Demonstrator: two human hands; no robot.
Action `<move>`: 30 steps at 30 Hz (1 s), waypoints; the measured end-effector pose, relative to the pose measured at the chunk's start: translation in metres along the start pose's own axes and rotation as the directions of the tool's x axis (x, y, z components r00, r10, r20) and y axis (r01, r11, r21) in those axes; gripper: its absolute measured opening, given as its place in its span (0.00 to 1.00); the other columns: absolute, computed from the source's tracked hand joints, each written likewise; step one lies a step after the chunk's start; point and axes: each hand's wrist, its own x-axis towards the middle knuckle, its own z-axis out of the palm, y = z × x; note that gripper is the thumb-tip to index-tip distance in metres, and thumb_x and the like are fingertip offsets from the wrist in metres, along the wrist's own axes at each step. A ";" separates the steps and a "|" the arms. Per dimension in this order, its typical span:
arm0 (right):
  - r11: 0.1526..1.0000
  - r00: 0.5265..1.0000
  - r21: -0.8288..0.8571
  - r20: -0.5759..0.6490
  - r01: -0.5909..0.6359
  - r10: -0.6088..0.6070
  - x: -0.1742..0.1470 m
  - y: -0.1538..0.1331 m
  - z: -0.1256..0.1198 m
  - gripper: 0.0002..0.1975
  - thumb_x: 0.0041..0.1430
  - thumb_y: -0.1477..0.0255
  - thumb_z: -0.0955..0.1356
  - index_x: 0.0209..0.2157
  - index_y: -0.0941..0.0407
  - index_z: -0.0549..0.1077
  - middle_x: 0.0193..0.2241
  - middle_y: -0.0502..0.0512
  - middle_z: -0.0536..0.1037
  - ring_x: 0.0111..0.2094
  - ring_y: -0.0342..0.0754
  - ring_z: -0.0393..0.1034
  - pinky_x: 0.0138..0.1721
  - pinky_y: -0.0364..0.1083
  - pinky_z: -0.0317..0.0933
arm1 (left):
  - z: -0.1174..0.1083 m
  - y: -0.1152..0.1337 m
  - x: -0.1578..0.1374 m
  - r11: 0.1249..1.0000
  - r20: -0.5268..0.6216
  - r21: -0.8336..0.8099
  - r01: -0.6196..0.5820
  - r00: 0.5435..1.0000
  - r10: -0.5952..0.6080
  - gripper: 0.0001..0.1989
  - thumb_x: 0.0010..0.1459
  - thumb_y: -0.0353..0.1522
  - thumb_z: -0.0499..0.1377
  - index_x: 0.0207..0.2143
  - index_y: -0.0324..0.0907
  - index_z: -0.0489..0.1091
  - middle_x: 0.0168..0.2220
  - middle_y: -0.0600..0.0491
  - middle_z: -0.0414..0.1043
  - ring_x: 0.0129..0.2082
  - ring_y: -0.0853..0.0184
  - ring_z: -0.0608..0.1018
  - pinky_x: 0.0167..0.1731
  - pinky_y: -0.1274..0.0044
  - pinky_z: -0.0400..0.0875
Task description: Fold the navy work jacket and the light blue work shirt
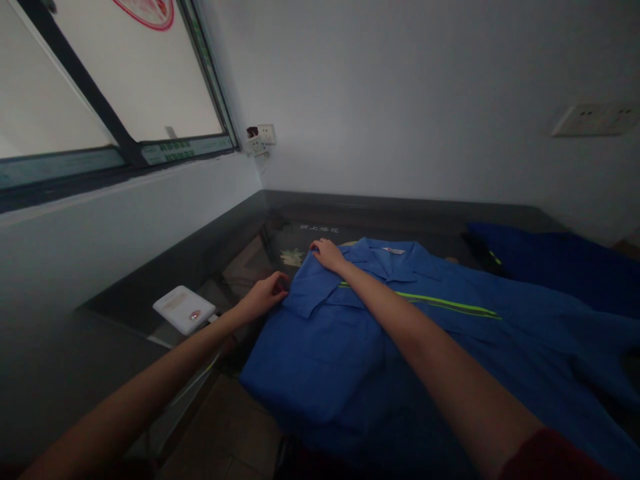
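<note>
1. Both forearms are seen nearest the camera, stretched out over a blue work shirt laid flat on the dark glass-topped worktop.
2. At the left hand, the grip is pinched on the folded edge of the shirt's sleeve.
3. At the right hand, the fingers are pressed onto the shoulder fold just beside the collar; whether cloth is clenched cannot be told.
4. A yellow-green stripe is seen across the shirt's chest.
5. A small white device lies on the worktop left of the shirt, near the left hand.
6. Further dark blue cloth is piled at the far right.
7. A window and wall sockets are set in the pale walls behind.
</note>
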 end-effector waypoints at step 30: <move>0.991 0.978 0.107 -0.196 0.086 -0.063 -0.073 0.018 -0.052 0.19 0.62 0.71 0.64 0.53 0.62 0.69 0.55 0.63 0.70 0.60 0.51 0.57 0.60 0.50 0.49 | 0.013 0.031 0.059 0.948 0.194 0.168 -0.269 0.952 0.236 0.25 0.59 0.44 0.50 0.54 0.41 0.65 0.57 0.46 0.65 0.58 0.60 0.67 0.59 0.70 0.58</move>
